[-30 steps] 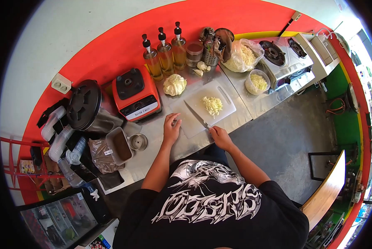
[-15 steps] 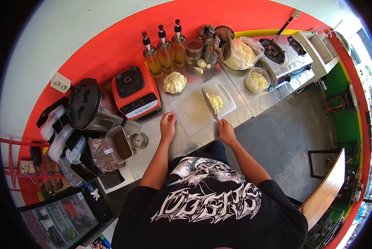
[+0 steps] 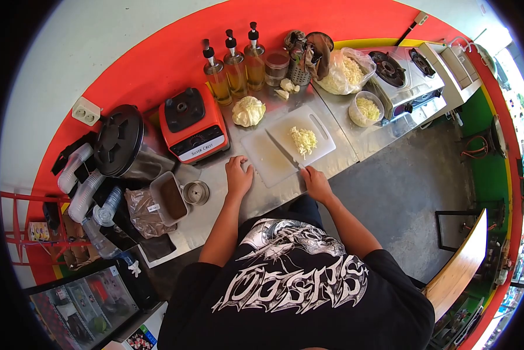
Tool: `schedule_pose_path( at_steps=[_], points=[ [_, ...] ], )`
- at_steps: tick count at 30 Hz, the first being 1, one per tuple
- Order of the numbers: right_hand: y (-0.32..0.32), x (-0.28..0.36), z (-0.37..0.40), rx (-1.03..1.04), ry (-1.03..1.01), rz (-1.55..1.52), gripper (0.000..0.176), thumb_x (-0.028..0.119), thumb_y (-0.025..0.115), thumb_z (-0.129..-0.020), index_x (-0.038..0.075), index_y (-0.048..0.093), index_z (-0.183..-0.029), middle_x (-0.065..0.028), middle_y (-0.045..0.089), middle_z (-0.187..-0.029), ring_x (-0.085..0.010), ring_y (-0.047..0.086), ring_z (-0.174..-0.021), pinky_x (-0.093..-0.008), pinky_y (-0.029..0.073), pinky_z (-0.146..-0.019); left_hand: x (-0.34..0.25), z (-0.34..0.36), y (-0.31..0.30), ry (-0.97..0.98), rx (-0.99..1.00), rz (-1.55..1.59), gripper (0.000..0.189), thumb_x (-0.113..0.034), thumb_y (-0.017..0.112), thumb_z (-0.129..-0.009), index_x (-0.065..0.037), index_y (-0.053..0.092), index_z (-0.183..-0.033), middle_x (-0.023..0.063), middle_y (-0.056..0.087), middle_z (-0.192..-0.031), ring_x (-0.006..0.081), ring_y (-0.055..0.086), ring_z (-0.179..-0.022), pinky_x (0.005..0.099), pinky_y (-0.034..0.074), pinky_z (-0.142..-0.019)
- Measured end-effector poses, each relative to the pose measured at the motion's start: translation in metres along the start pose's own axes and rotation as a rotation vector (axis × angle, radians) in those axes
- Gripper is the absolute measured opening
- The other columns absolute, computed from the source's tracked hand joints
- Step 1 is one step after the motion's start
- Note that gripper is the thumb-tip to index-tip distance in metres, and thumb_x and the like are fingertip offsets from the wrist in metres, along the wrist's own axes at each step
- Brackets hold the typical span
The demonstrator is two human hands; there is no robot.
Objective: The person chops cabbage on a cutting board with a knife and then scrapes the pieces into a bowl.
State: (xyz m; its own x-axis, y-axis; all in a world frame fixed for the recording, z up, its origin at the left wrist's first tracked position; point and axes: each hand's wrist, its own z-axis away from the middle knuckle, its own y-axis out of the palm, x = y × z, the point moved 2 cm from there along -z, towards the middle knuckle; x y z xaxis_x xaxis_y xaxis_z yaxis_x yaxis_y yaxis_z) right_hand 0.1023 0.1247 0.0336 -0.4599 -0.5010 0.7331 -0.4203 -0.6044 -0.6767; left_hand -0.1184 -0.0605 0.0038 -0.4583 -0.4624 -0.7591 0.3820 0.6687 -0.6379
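My right hand (image 3: pixel 316 182) is closed round the handle of a kitchen knife (image 3: pixel 280 147). Its blade lies slanted across the white cutting board (image 3: pixel 265 160), left of a small heap of chopped cabbage (image 3: pixel 303 142). By the board's left edge, my left hand (image 3: pixel 238 177) rests at the metal counter with the thumb apart from loosely bent fingers, holding nothing. A cut cabbage head (image 3: pixel 249 111) sits just behind the board. Some cabbage pieces (image 3: pixel 286 88) lie farther back.
A red blender base (image 3: pixel 193 125) stands left of the cabbage head, with oil bottles (image 3: pixel 236 73) behind. At the right are a tub of chopped cabbage (image 3: pixel 366 109), a filled plastic bag (image 3: pixel 346 71) and a gas stove (image 3: pixel 411 76). A metal container (image 3: pixel 196 192) stands left of my left hand.
The knife has moved left, away from the chopped heap, and its blade slants more. My right hand has shifted slightly left and down. My left hand's thumb has spread from its fingers.
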Motion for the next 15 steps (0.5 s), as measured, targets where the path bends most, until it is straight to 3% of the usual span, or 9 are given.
schedule_pose_path(
  at_steps=[2, 5, 7, 8, 10, 11, 13, 15],
  points=[
    [-0.008, -0.005, -0.008, -0.037, 0.045, 0.028, 0.037, 0.033, 0.048, -0.104, -0.001, 0.063, -0.104, -0.0299, 0.067, -0.090, -0.0502, 0.062, -0.090, -0.0559, 0.047, -0.079, -0.002, -0.001, 0.005, -0.004, -0.056, -0.051, 0.037, -0.009, 0.075, -0.078, -0.004, 0.064, -0.113, 0.0122, 0.063, -0.105, 0.0327, 0.056, -0.104, 0.0422, 0.042, -0.096],
    [-0.016, -0.020, -0.017, -0.105, 0.139, 0.028, 0.038, 0.032, 0.049, -0.104, -0.003, 0.064, -0.105, -0.0267, 0.065, -0.082, -0.0451, 0.063, -0.079, -0.0489, 0.048, -0.071, -0.011, 0.001, 0.005, -0.006, -0.089, -0.098, 0.037, -0.011, 0.074, -0.080, -0.004, 0.063, -0.114, 0.0122, 0.062, -0.105, 0.0324, 0.055, -0.103, 0.0431, 0.042, -0.096],
    [-0.021, -0.014, -0.019, -0.033, 0.116, -0.075, 0.039, 0.033, 0.049, -0.104, -0.002, 0.065, -0.101, -0.0182, 0.063, -0.073, -0.0315, 0.062, -0.068, -0.0410, 0.048, -0.066, -0.007, 0.000, 0.012, -0.001, -0.068, -0.091, 0.036, -0.011, 0.073, -0.080, -0.004, 0.063, -0.115, 0.0123, 0.062, -0.105, 0.0322, 0.055, -0.103, 0.0437, 0.042, -0.096],
    [-0.020, -0.011, -0.018, -0.031, 0.112, -0.070, 0.039, 0.033, 0.049, -0.104, -0.002, 0.065, -0.101, -0.0182, 0.063, -0.073, -0.0315, 0.062, -0.068, -0.0410, 0.048, -0.066, 0.001, -0.003, 0.015, -0.022, -0.089, -0.060, 0.031, -0.009, 0.071, -0.081, -0.004, 0.065, -0.112, 0.0114, 0.063, -0.102, 0.0307, 0.056, -0.101, 0.0424, 0.043, -0.094],
    [-0.009, 0.002, -0.009, 0.144, 0.101, -0.243, 0.039, 0.034, 0.048, -0.105, -0.001, 0.065, -0.098, -0.0064, 0.057, -0.069, -0.0164, 0.055, -0.063, -0.0332, 0.045, -0.061, 0.013, -0.005, 0.017, -0.045, -0.113, -0.025, 0.027, -0.007, 0.070, -0.082, -0.004, 0.066, -0.108, 0.0105, 0.063, -0.099, 0.0292, 0.057, -0.098, 0.0410, 0.045, -0.091],
    [-0.005, 0.010, -0.003, 0.198, 0.101, -0.306, 0.038, 0.031, 0.051, -0.104, -0.003, 0.064, -0.093, -0.0134, 0.061, -0.070, -0.0219, 0.059, -0.066, -0.0373, 0.048, -0.065, 0.017, -0.005, 0.016, -0.109, -0.136, 0.113, 0.022, -0.004, 0.068, -0.082, -0.004, 0.067, -0.104, 0.0093, 0.063, -0.094, 0.0277, 0.057, -0.094, 0.0389, 0.046, -0.087],
    [0.010, 0.013, 0.005, 0.285, 0.118, -0.350, 0.037, 0.030, 0.051, -0.104, -0.003, 0.064, -0.093, -0.0123, 0.061, -0.070, -0.0217, 0.059, -0.066, -0.0369, 0.048, -0.065, 0.014, -0.004, 0.014, -0.138, -0.226, 0.266, 0.014, 0.002, 0.062, -0.083, -0.005, 0.068, -0.093, 0.0069, 0.062, -0.082, 0.0241, 0.057, -0.081, 0.0342, 0.048, -0.075],
    [0.016, 0.011, 0.012, 0.384, 0.143, -0.390, 0.036, 0.029, 0.051, -0.105, -0.003, 0.064, -0.093, -0.0112, 0.061, -0.070, -0.0214, 0.059, -0.066, -0.0366, 0.048, -0.065, 0.011, 0.001, 0.013, -0.066, -0.252, 0.202, 0.013, 0.001, 0.062, -0.083, -0.006, 0.068, -0.093, 0.0071, 0.062, -0.083, 0.0240, 0.056, -0.081, 0.0350, 0.047, -0.075]
  ],
)
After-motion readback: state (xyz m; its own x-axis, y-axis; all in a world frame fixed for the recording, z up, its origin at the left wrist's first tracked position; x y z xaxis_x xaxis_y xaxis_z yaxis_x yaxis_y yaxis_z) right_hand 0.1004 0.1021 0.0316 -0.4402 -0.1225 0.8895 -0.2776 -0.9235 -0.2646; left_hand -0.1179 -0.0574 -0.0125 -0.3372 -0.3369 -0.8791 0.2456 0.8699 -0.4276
